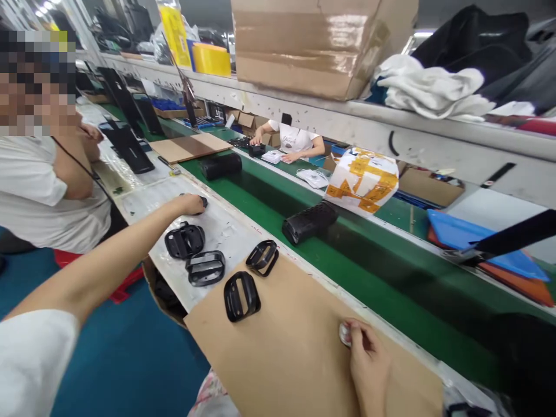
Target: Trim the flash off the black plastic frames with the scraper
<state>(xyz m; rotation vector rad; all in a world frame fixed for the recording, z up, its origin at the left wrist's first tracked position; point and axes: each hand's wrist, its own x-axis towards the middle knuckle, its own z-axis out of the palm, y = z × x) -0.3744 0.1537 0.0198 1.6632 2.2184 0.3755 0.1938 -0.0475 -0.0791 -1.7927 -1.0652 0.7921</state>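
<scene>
My left hand (191, 204) reaches far out over the white bench top and its fingers close round a small black part (203, 201). My right hand (367, 362) rests on the brown cardboard sheet (299, 359), fingers pinched on a small silvery object (344, 334). Several black oval frame parts lie between my hands: one (185, 240) and another (205, 268) on the white surface, one (262, 256) at the cardboard's edge, one (241, 296) on the cardboard.
A green conveyor belt (369, 272) runs past the bench, carrying two black cylindrical casings (310, 222) (220, 165). A person in white (47, 185) sits at my left; another person (293, 142) works across the belt. A shelf overhead holds a cardboard box (313, 43) and cloths.
</scene>
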